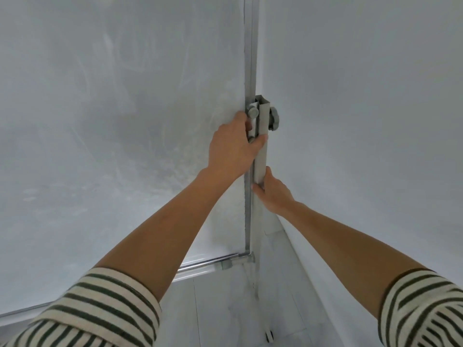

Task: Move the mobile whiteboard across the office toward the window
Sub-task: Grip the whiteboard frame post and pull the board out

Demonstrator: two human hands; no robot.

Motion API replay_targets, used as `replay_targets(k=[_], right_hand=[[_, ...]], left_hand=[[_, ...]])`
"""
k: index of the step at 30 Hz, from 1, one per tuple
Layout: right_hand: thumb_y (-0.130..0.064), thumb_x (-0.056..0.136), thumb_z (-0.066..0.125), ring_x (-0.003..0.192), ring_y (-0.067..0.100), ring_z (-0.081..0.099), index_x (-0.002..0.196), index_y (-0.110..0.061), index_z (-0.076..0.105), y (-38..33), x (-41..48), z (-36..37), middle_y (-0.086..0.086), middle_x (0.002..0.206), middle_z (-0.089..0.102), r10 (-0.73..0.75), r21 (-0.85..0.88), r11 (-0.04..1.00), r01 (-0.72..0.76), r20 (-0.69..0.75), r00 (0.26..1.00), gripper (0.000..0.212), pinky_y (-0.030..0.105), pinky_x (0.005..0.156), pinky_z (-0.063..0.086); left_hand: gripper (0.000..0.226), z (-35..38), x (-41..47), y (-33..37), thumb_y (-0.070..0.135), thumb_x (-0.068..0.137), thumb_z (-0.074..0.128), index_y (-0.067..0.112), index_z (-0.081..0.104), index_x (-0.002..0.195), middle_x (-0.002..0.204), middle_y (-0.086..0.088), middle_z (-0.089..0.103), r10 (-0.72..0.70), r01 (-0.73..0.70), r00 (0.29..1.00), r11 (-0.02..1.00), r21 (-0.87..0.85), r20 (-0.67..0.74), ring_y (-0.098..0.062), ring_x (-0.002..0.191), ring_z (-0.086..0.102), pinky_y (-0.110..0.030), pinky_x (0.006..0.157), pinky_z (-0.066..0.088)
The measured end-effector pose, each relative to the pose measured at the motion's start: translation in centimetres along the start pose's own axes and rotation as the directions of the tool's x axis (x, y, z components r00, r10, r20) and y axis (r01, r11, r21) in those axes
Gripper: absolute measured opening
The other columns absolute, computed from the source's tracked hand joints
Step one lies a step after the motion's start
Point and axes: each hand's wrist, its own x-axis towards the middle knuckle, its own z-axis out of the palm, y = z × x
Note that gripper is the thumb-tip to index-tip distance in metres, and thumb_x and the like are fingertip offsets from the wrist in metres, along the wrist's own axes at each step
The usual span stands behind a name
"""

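Left hand (234, 144) is being wrapped around the grey upright post (262, 151) of the whiteboard stand, just below the bracket, with the thumb across the post's face and the fingers (248, 125) tucked behind the board's edge. Right hand (273, 192) is being closed on the same post lower down, thumb lying along the near side, the other fingers hidden behind the metal. Both arms are being held out nearly straight, and striped sleeves (105, 304) are being shown pushed up past the forearms.

The whiteboard (112, 108) is being seen very close up, filling the whole left side of the view, its surface smeared with faint wipe marks. Its metal edge frame (248, 71) is running straight up the middle. A grey clamp bracket (261, 102) with round knobs (253, 112) is being seen fixed at the top of the post, right above the left hand. The marker tray (210, 265) is being seen along the board's bottom edge.

A plain pale wall (363, 108) is standing just beside the board on the right, with only a narrow wedge of light tiled floor (250, 309) between them. A small caster wheel (268, 337) is being glimpsed at the foot of the stand.
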Motion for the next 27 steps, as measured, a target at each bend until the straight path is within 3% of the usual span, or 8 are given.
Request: replay_targets(k=[4, 7, 10, 14, 17, 20, 23, 27], right_hand=[[-0.033, 0.095, 0.044, 0.074, 0.029, 0.064, 0.120, -0.015, 0.036, 0.4, 4.2, 0.0, 0.003, 0.077, 0.059, -0.044, 0.009, 0.999, 0.044, 0.028, 0.999, 0.032, 0.048, 0.070, 0.055], [-0.030, 0.096, 0.045, 0.060, 0.020, 0.056, 0.118, -0.012, 0.038, 0.5, 8.2, 0.4, -0.005, 0.065, 0.049, -0.102, 0.031, 0.994, 0.101, 0.043, 0.994, 0.029, 0.039, 0.059, 0.049], [-0.028, 0.096, 0.046, 0.053, 0.013, 0.048, 0.120, -0.012, 0.038, 0.4, 12.1, 0.8, -0.007, 0.064, 0.047, -0.151, 0.049, 0.988, 0.148, 0.067, 0.986, 0.030, 0.028, 0.051, 0.039], [-0.031, 0.096, 0.044, 0.057, 0.018, 0.055, 0.123, -0.015, 0.036, 0.2, 16.9, 0.9, -0.002, 0.072, 0.058, -0.214, 0.025, 0.977, 0.213, 0.098, 0.972, 0.032, 0.026, 0.047, 0.035], [-0.032, 0.096, 0.044, 0.069, 0.025, 0.062, 0.124, -0.015, 0.036, -0.1, 20.0, 0.9, 0.005, 0.084, 0.065, -0.244, 0.022, 0.970, 0.243, 0.129, 0.961, 0.034, 0.030, 0.052, 0.043], [-0.033, 0.096, 0.046, 0.071, 0.027, 0.063, 0.127, -0.014, 0.035, -0.8, 23.2, 1.0, -0.001, 0.076, 0.058, -0.270, 0.041, 0.963, 0.267, 0.163, 0.949, 0.038, 0.041, 0.065, 0.051], [-0.033, 0.096, 0.047, 0.061, 0.016, 0.055, 0.126, -0.012, 0.035, -1.5, 26.9, 1.6, -0.009, 0.068, 0.051, -0.283, 0.053, 0.959, 0.278, 0.180, 0.942, 0.039, 0.037, 0.062, 0.045], [-0.033, 0.096, 0.047, 0.062, 0.016, 0.055, 0.128, -0.013, 0.034, -2.8, 32.0, 3.0, -0.011, 0.067, 0.051, -0.286, 0.078, 0.958, 0.276, 0.180, 0.941, 0.040, 0.036, 0.064, 0.047]], left_hand=[[0.043, 0.8, 3.6, -1.0, 0.036, 0.085, 0.069, 0.008, 0.052, 0.114, 0.085, -0.002, 0.063, -0.048, 0.047, 0.997, 0.999, -0.015, -0.056, -0.023, 0.077, 0.062, -0.036, 0.071, 0.052], [0.038, 1.6, 7.2, -2.5, 0.038, 0.086, 0.066, 0.008, 0.054, 0.108, 0.084, -0.001, 0.063, -0.065, 0.070, 0.994, 0.996, 0.058, -0.090, -0.022, 0.075, 0.060, -0.034, 0.070, 0.050], [0.029, 2.2, 10.5, -4.3, 0.035, 0.087, 0.065, 0.011, 0.061, 0.103, 0.084, 0.002, 0.067, -0.088, 0.098, 0.990, 0.991, 0.095, -0.110, -0.020, 0.075, 0.063, -0.035, 0.075, 0.055], [0.025, 2.7, 14.4, -6.2, 0.032, 0.086, 0.068, 0.014, 0.066, 0.103, 0.078, 0.005, 0.064, -0.123, 0.139, 0.981, 0.985, 0.105, -0.148, -0.018, 0.071, 0.063, -0.036, 0.077, 0.058], [0.025, 3.1, 16.8, -7.4, 0.031, 0.085, 0.069, 0.015, 0.067, 0.104, 0.078, 0.006, 0.065, -0.149, 0.169, 0.975, 0.978, 0.118, -0.164, -0.019, 0.072, 0.063, -0.038, 0.078, 0.058], [0.024, 3.3, 19.4, -8.8, 0.032, 0.084, 0.070, 0.015, 0.066, 0.101, 0.077, 0.005, 0.063, -0.170, 0.199, 0.967, 0.969, 0.145, -0.187, -0.020, 0.072, 0.060, -0.039, 0.077, 0.058], [0.025, 3.5, 22.3, -10.5, 0.032, 0.083, 0.070, 0.014, 0.066, 0.100, 0.077, 0.003, 0.063, -0.184, 0.220, 0.960, 0.961, 0.165, -0.209, -0.023, 0.073, 0.062, -0.041, 0.076, 0.058], [0.028, 3.6, 26.3, -13.5, 0.032, 0.084, 0.069, 0.013, 0.066, 0.104, 0.085, -0.004, 0.071, -0.182, 0.223, 0.956, 0.960, 0.171, -0.228, -0.027, 0.078, 0.067, -0.042, 0.077, 0.058]])
